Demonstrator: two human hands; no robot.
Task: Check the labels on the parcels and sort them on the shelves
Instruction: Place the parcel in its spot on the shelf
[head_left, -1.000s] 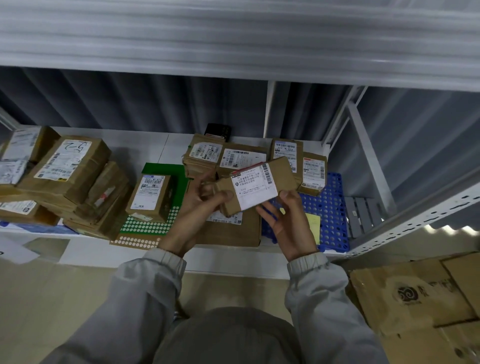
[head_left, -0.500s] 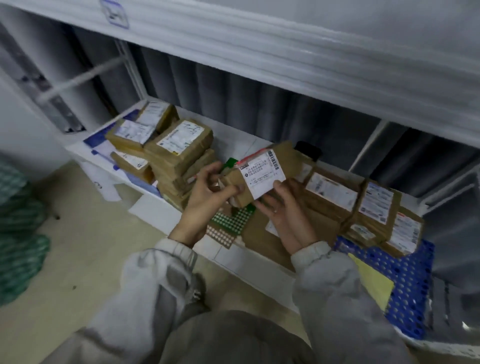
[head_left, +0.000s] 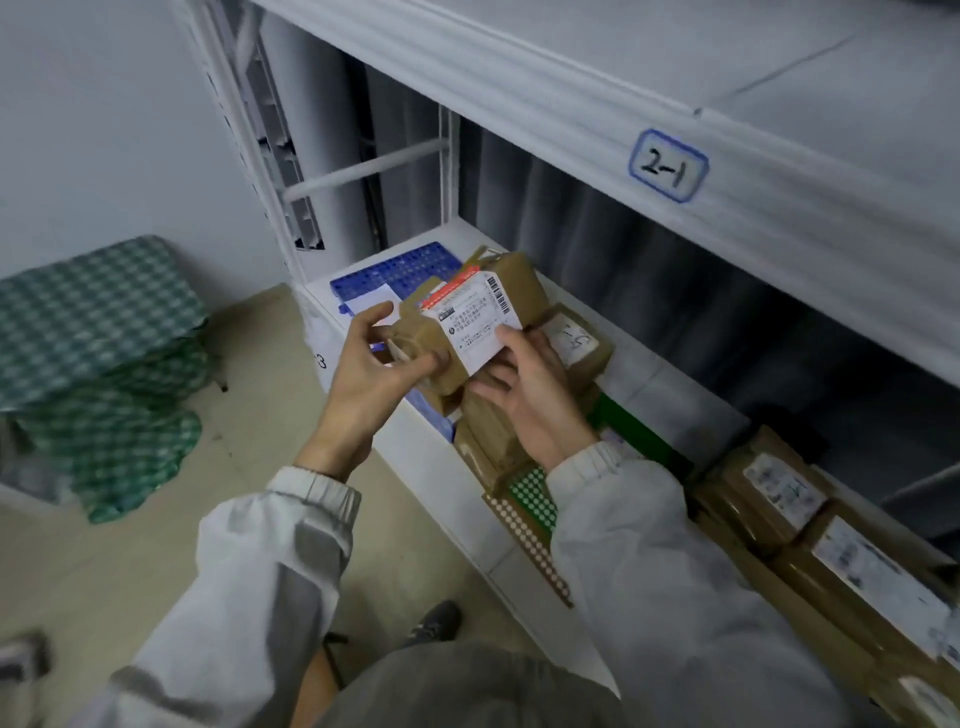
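A small brown cardboard parcel (head_left: 511, 283) with a white barcoded label (head_left: 475, 325) is held in front of the low white shelf (head_left: 431, 441). My left hand (head_left: 371, 366) grips its near left end, thumb on top. My right hand (head_left: 532, 387) holds its lower right side, thumb at the label's edge. Just behind and under it lies a stack of brown parcels (head_left: 491, 431), the top one (head_left: 579, 340) marked by hand. More labelled parcels (head_left: 789, 501) lie along the shelf at the right.
The shelf above bears a blue-framed tag (head_left: 667, 166) reading 2-1. A blue perforated mat (head_left: 397, 267) covers the shelf's left end. A green dotted sheet (head_left: 532, 491) lies under the stack. Green checked bags (head_left: 98, 364) are piled on the floor at left.
The view has swung left along the shelf. Both hands carried the parcel leftward with it, now over the left stack near the blue mat. The grip is unchanged.
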